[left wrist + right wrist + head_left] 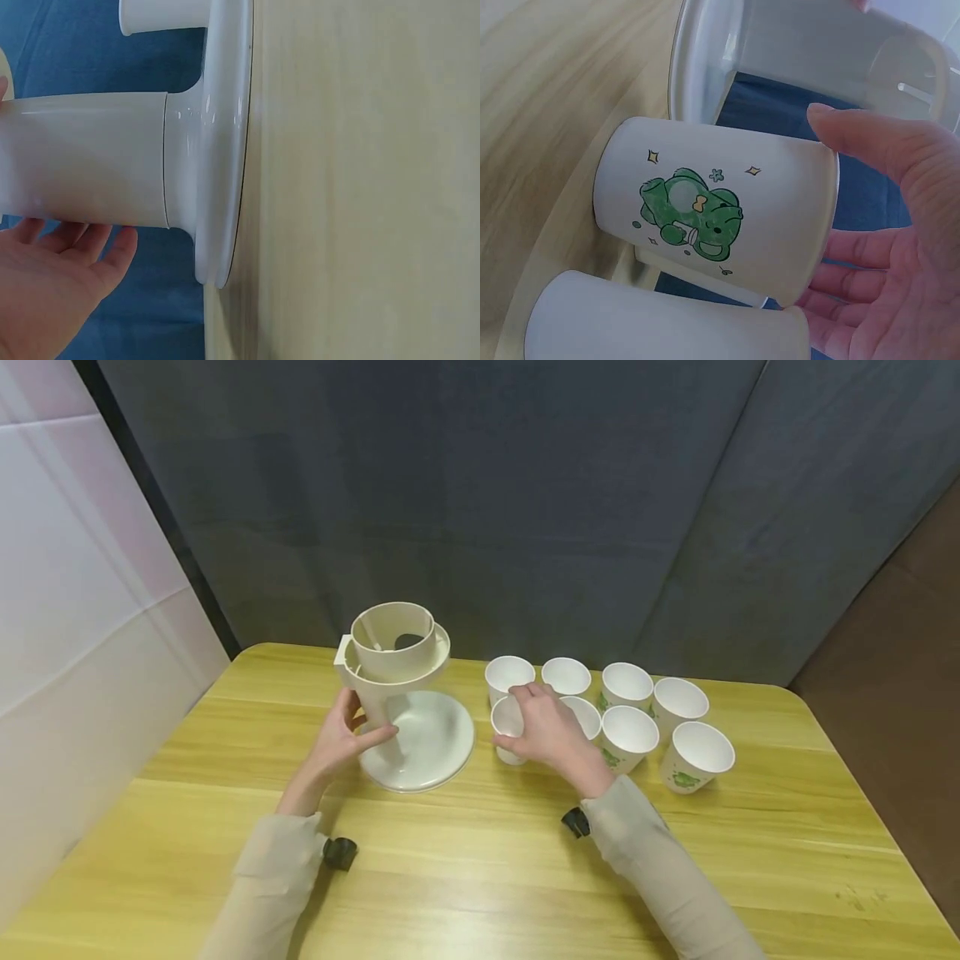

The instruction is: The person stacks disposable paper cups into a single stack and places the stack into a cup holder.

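A white plastic stand with a round base, upright column and ringed open top stands left of centre on the table. My left hand grips its column, thumb on the near side; in the left wrist view the fingers lie along the column, just above the base. My right hand holds the front-left paper cup by its rim, thumb on one side and fingers on the other. In the right wrist view this white cup shows a green bear print, its rim between thumb and fingers.
Several more white paper cups stand upright in two rows to the right, close beside my right hand. The wooden table ends at a dark curtain behind. A white cloth wall is on the left, a brown one on the right.
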The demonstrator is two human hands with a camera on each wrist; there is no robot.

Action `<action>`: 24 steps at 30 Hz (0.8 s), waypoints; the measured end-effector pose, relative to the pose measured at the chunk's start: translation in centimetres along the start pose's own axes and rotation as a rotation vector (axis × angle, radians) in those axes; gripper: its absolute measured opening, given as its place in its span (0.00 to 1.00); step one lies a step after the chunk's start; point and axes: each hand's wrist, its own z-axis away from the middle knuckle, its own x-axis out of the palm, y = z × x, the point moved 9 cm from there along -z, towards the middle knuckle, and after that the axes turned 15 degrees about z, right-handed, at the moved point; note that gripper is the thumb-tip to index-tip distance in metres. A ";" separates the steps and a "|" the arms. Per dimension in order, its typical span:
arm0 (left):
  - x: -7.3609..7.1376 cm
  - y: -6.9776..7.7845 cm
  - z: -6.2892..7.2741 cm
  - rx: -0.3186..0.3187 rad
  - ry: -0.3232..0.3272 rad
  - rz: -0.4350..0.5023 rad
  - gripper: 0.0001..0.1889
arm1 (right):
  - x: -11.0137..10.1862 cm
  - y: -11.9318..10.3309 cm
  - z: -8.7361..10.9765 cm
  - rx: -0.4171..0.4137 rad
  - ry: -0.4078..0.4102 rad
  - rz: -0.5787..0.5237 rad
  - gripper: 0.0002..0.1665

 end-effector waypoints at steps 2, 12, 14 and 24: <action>0.1 -0.1 0.0 -0.011 -0.008 -0.001 0.43 | 0.1 0.1 0.0 0.001 -0.006 0.001 0.39; 0.0 0.1 0.1 -0.023 -0.003 -0.032 0.42 | 0.3 -0.1 0.5 -0.015 -0.026 -0.043 0.40; 0.0 0.1 0.2 -0.025 -0.004 -0.040 0.42 | 0.2 -0.2 0.7 -0.015 -0.033 -0.055 0.40; 0.2 0.5 0.9 -0.013 -0.030 -0.052 0.42 | -0.2 -0.9 2.1 -0.049 -0.048 -0.064 0.40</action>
